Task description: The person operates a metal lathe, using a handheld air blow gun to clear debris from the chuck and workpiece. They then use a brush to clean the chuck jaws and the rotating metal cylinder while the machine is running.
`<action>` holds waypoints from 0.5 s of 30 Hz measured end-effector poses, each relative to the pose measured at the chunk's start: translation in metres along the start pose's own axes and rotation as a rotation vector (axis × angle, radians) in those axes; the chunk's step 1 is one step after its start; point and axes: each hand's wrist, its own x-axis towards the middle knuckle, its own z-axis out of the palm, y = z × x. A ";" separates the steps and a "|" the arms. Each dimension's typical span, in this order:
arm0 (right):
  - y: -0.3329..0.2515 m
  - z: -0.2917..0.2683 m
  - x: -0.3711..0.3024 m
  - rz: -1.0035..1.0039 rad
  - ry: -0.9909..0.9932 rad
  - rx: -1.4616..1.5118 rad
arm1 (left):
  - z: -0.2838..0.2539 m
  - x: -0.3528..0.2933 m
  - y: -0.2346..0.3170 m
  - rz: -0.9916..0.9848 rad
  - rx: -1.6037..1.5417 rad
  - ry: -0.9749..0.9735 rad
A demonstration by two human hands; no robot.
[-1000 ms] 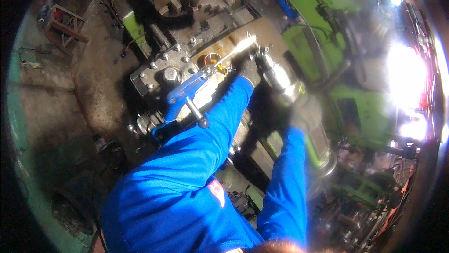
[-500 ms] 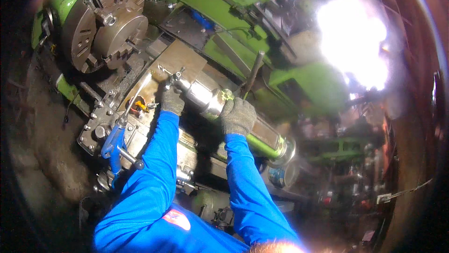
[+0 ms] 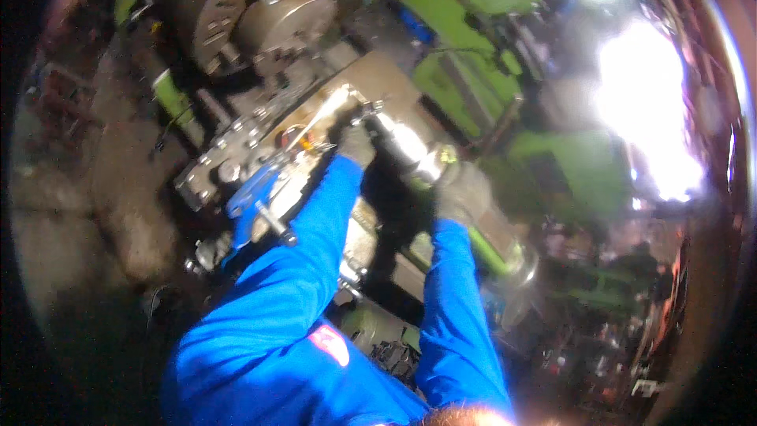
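Both my hands wear grey knit gloves and reach over a green lathe. My left hand is closed at the small metal fitting on the front end of a shiny cylindrical spindle; its fingertips are hidden and blurred. Farther right, my right hand curls over the tailstock body, just behind the yellow-green marked collar. A blue air gun with a long thin nozzle lies left of my left forearm. Beside its nozzle is a round container with orange and yellow bits.
A big round chuck sits at the upper left. Under the spindle tip is a flat brown plate. The bolted carriage lies left, with a ball-ended lever. A slanting rod rises behind my right hand. Bright light glares at the upper right.
The view has swung, so the whole scene sits farther right and a bit higher, with more blur. Both hands keep about the same places on the lathe.
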 end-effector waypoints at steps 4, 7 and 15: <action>0.070 0.001 -0.024 0.150 0.079 -0.156 | 0.105 -0.051 -0.020 -0.732 -0.738 0.030; -0.012 0.007 -0.003 -0.122 0.154 0.029 | -0.068 0.063 -0.140 0.220 -0.230 -0.033; 0.020 0.002 -0.005 0.021 0.085 -0.048 | -0.006 0.041 -0.199 0.080 -0.043 -0.079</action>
